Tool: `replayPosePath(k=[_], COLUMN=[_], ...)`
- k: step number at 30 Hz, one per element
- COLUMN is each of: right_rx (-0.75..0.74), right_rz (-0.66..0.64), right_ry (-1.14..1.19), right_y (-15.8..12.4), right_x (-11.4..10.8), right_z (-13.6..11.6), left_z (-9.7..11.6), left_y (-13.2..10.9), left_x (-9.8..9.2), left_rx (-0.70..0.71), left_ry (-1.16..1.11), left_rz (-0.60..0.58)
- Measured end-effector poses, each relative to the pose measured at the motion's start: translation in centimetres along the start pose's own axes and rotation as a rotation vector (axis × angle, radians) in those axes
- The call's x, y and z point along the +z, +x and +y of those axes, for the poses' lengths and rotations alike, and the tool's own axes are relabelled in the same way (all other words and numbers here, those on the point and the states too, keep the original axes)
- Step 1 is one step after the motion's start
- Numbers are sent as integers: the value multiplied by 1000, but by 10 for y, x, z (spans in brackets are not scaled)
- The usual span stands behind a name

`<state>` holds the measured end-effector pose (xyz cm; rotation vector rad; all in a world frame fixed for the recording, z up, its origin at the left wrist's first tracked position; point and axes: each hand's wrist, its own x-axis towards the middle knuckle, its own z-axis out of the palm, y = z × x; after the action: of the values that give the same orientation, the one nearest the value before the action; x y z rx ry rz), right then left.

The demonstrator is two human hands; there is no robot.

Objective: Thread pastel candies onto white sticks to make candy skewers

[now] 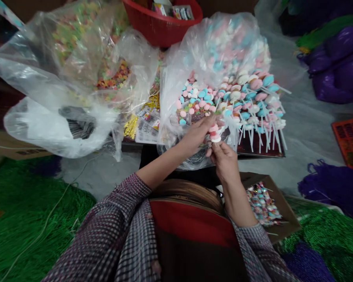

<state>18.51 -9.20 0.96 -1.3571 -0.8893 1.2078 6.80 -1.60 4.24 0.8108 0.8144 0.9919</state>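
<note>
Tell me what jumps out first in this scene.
The big clear bag at centre right, spilling pink, blue and white lollipops, draws the eye first. Just below its opening, the left hand and right hand meet on a pink-and-white candy. Bright green strands fill the lower left, and purple strands lie at the right edge.

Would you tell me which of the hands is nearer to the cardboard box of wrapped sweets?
Right. The right hand is just up-left of the cardboard box; the left hand lies farther up-left, both pinching lollipops.
</note>
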Motion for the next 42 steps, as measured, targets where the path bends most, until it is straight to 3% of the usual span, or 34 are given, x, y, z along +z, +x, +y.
replayPosePath(k=[3, 5, 8, 11, 14, 19, 24, 26, 30, 35, 38, 42], right_rx=[-74, -92, -69, -44, -31, 1, 21, 35, 75, 148, 125, 36], right_rz=[44, 67, 84, 80, 82, 106, 113, 126, 121, 132, 109, 120], right_ry=[44, 86, 140, 145, 137, 149, 94, 83, 121, 180, 116, -20], right_y=[9, 12, 13, 10, 6, 4, 1, 2, 13, 29, 39, 58], right_x=[-3, -5, -5, -5, -8, -9, -6, -8, -9, 11, 25, 35], right_z=[-7, -11, -12, -8, -4, -6, -7, -5, -6, -22, -29, -33], left_z=[22, 33, 38, 33, 33, 43, 41, 39, 35, 29, 29, 32], left_y=[24, 41, 60, 62, 57, 64, 73, 74, 73, 65, 61, 61], left_x=[-29, -51, -77, -91, -93, -80, -57, -52, -54, -58, -61, -68], left_rx=[169, 316, 230, 192, 221, 227, 81, 74, 145, 199, 249, 340], left_ry=[432, 937, 1566, 1822, 1872, 1740, 1807, 1834, 1856, 1833, 1781, 1623], left_rz=[33, 107, 132, 65, 10, 105, -54, -55, -31, -57, -72, 35])
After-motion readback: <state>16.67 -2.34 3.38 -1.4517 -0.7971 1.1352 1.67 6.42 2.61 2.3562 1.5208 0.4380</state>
